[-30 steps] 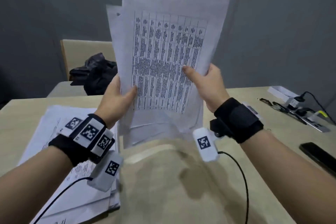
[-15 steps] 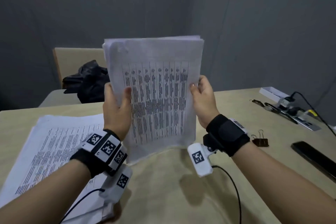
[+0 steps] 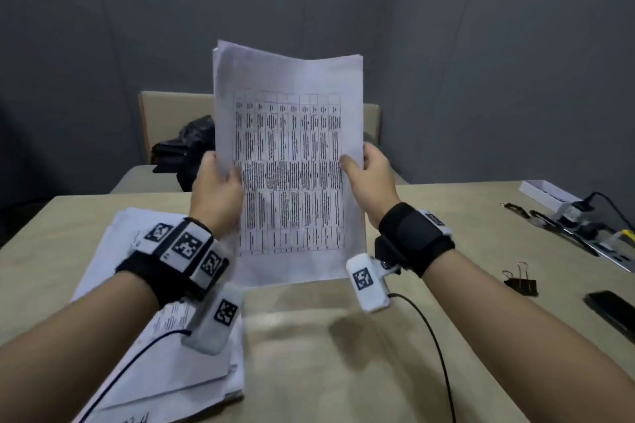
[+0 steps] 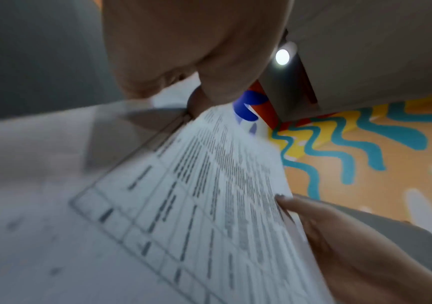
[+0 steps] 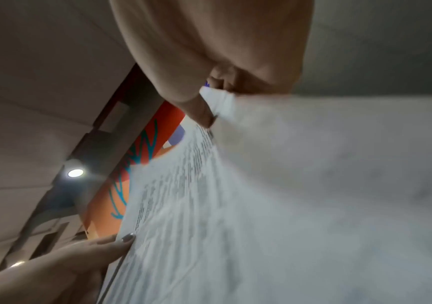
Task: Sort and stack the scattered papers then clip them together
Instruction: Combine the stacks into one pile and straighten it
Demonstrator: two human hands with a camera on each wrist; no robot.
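I hold a sheaf of printed papers (image 3: 288, 161) upright over the beige table (image 3: 326, 354), its bottom edge on or just above the tabletop. My left hand (image 3: 216, 189) grips its left edge and my right hand (image 3: 369, 178) grips its right edge, thumbs on the front sheet. The top sheet carries a dense table of text. In the left wrist view the papers (image 4: 209, 205) run from my left hand (image 4: 191, 67) toward the right thumb. In the right wrist view my right hand (image 5: 209, 82) pinches the papers (image 5: 287, 195). A black binder clip (image 3: 520, 282) lies on the table at the right.
Another pile of papers (image 3: 165, 347) lies flat at the left under my left forearm. A black phone (image 3: 611, 311) sits near the right edge. Cables and a white box (image 3: 546, 194) are at the far right. A dark bag (image 3: 192, 151) rests on a chair behind.
The sheaf has come down from high in front of me to the tabletop, and its ragged top edges have evened out. Both hands kept their hold on its sides.
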